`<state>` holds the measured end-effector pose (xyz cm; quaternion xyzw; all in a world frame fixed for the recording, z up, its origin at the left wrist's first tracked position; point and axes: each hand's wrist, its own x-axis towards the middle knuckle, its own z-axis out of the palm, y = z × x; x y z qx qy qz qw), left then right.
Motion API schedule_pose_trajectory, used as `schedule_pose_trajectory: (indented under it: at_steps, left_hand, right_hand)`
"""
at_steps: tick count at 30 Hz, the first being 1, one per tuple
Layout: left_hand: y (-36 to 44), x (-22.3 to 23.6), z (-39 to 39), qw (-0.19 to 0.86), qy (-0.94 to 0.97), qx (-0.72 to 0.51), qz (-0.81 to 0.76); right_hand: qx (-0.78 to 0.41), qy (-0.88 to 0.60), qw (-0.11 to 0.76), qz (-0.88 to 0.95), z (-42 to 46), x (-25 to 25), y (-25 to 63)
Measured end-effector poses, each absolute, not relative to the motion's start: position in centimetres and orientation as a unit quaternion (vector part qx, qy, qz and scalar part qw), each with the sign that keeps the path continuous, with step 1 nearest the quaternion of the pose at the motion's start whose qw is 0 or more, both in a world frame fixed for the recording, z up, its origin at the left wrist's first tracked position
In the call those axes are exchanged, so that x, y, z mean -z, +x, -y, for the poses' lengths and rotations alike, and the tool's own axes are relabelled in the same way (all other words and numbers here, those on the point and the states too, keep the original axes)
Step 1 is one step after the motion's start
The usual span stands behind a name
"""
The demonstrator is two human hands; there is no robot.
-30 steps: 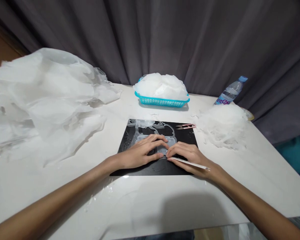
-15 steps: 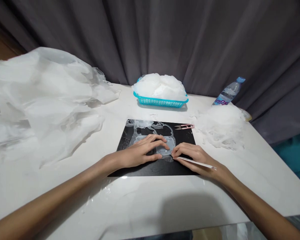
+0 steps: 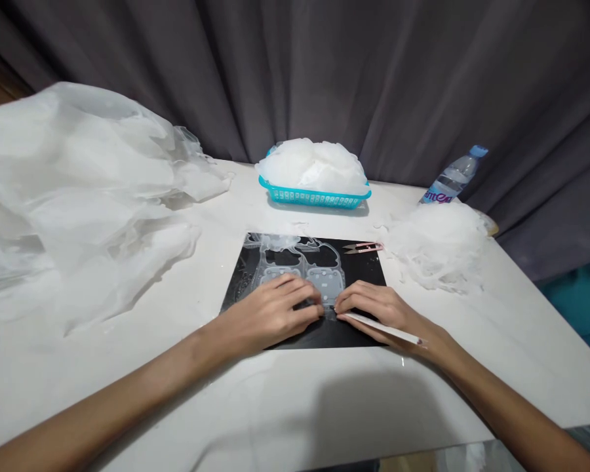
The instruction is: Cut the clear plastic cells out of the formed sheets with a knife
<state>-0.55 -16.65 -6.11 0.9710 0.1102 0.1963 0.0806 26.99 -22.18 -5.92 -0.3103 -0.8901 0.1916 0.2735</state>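
Note:
A translucent plastic sheet with cut-out shapes and rounded panels lies on a black mat. At its lower edge, my left hand has its fingers curled and thumb drawn in, seemingly pinching the sheet's edge; the fingertips are partly hidden. My right hand is closed around a slim white tool, whose rear end sticks out toward the wrist. Its working tip is hidden at the fingertips, close to the left fingers. Pink-handled thread snips rest on the mat's upper right corner.
A turquoise basket heaped with white translucent pieces stands behind the mat. To the left is a large pile of translucent sheets. On the right are a heap of thin scraps and a water bottle. A grey curtain hangs behind the table.
My left hand has slid down from the sheet's panels to its lower edge, and its spread fingers have curled in. My right hand keeps the white tool at nearly the same spot.

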Motion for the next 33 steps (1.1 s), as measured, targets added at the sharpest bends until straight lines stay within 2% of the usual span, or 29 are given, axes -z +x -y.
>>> schedule_pose_trajectory:
  at_steps: [3, 9, 11, 14, 17, 22, 29, 33]
  left_hand:
    - [-0.5, 5.8, 17.1, 0.015, 0.979, -0.188, -0.082]
    - [-0.4, 6.2, 17.8, 0.006, 0.974, -0.195, -0.115]
    - [-0.4, 6.3, 18.0, 0.019, 0.973, -0.189, -0.134]
    - [-0.2, 6.0, 17.9, 0.095, 0.966, -0.178, -0.16]
    - [0.0, 5.8, 17.4, 0.194, 0.954, -0.164, -0.158]
    - [-0.1, 5.9, 16.5, 0.284, 0.933, -0.153, -0.158]
    - [-0.3, 5.9, 16.3, 0.291, 0.93, -0.167, -0.152]
    - [0.1, 5.5, 16.4, 0.236, 0.946, -0.176, -0.138]
  right_hand:
    - [-0.121, -0.308, 0.267, 0.905, 22.2, 6.3, 26.6]
    - [0.026, -0.329, 0.241, 0.913, 22.6, 7.4, 25.8]
    - [0.036, -0.33, 0.219, 0.917, 22.7, 7.5, 25.7]
    - [0.039, -0.321, 0.19, 0.927, 22.7, 7.4, 25.7]
    - [0.022, -0.333, 0.193, 0.923, 22.6, 7.0, 25.5]
    - [-0.11, -0.38, 0.263, 0.88, 22.2, 5.5, 25.0]
    - [-0.208, -0.433, 0.335, 0.81, 21.3, 5.5, 24.5]
    - [-0.215, -0.444, 0.355, 0.794, 21.2, 5.5, 24.3]
